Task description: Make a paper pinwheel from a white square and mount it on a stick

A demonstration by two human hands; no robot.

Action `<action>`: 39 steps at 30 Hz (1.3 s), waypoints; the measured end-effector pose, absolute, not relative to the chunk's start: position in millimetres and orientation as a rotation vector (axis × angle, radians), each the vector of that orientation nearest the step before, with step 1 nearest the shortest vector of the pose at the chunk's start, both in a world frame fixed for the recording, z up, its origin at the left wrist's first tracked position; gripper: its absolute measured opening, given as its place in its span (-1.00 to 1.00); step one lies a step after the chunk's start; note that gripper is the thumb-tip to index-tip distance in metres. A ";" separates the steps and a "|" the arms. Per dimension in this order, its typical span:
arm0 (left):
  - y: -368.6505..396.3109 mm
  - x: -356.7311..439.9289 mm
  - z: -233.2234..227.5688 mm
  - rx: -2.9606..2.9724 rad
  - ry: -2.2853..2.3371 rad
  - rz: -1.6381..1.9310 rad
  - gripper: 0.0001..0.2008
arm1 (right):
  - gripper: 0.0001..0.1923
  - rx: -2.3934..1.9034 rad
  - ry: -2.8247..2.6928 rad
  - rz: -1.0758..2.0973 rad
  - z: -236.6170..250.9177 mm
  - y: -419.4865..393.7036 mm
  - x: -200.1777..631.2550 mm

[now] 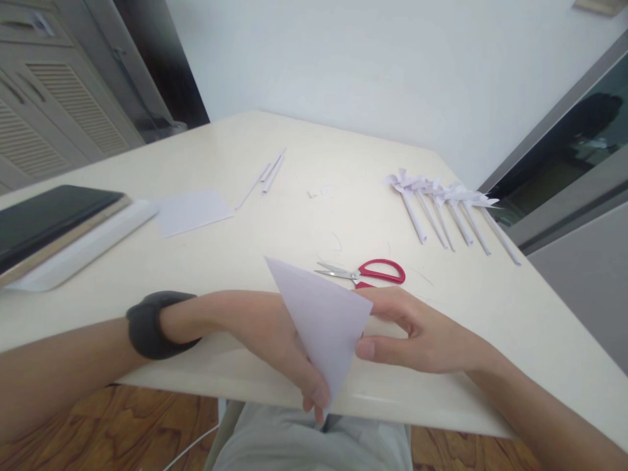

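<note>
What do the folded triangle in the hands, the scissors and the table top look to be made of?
Folded triangle: thin white paper, matte, with crisp fold edges. Scissors: bright metal blades, glossy red handles, probably plastic. Table top: smooth cream surface with a soft sheen, maybe laminate or painted board; cannot tell which. Left hand and right hand both pinch the paper.

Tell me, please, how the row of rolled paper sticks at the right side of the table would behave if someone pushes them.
The rolled paper sticks look thin and round, so they would probably roll or scatter at a light push. Being only paper, they are likely very light and easy to crush. The folded paper pieces at their upper ends might stop a full roll, but that is uncertain.
</note>
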State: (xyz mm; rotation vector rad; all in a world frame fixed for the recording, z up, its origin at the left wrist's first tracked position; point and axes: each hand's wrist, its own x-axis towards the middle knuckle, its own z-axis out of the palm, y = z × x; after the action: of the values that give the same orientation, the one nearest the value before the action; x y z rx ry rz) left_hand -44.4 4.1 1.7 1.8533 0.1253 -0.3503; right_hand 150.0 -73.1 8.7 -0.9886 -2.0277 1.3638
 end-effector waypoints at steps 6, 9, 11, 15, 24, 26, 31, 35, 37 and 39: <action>18.2 -37.4 -4.5 1.767 0.393 -0.030 -0.83 | -0.80 -1.046 -1.760 1.404 -2.4 -68.0 154.9; 32.9 -34.1 -5.0 1.789 0.568 0.143 -0.89 | -0.87 -1.089 -1.559 1.358 -8.1 -61.4 161.8; 39.1 -34.2 -4.8 1.785 0.638 0.235 -0.86 | -0.93 -1.126 -1.481 1.351 -7.5 -58.1 167.6; 38.2 -36.3 -7.3 1.825 0.566 0.156 -0.80 | -0.87 -1.067 -1.549 1.465 0.7 -56.0 177.6; 21.6 -31.8 -8.3 2.053 0.632 0.173 -0.60 | -0.80 -1.166 -1.495 1.532 -4.9 -55.1 173.5; 20.4 -31.2 -5.6 2.116 0.660 0.178 -0.44 | -0.80 -1.252 -1.477 1.458 -9.0 -54.5 169.7; 20.5 -31.7 -3.6 2.171 0.668 0.147 -0.25 | -0.82 -1.427 -1.466 1.199 -16.1 -51.8 166.5; 23.8 -32.6 -6.4 2.074 0.594 0.230 -0.44 | -0.75 -1.476 -1.487 1.094 -15.7 -51.5 167.7; 25.8 -32.4 -5.1 2.032 0.567 0.277 -0.56 | -0.74 -1.472 -1.501 1.109 -14.2 -52.1 168.3; 27.6 -32.2 -2.2 2.016 0.534 0.288 -0.67 | -0.74 -1.455 -1.508 1.155 -12.6 -52.7 168.8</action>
State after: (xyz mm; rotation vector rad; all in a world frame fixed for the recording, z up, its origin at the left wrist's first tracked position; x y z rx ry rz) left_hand -32.2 27.6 -2.2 2.0161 0.5337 0.2876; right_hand 168.8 -52.7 -12.6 -1.4546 -1.5081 1.1555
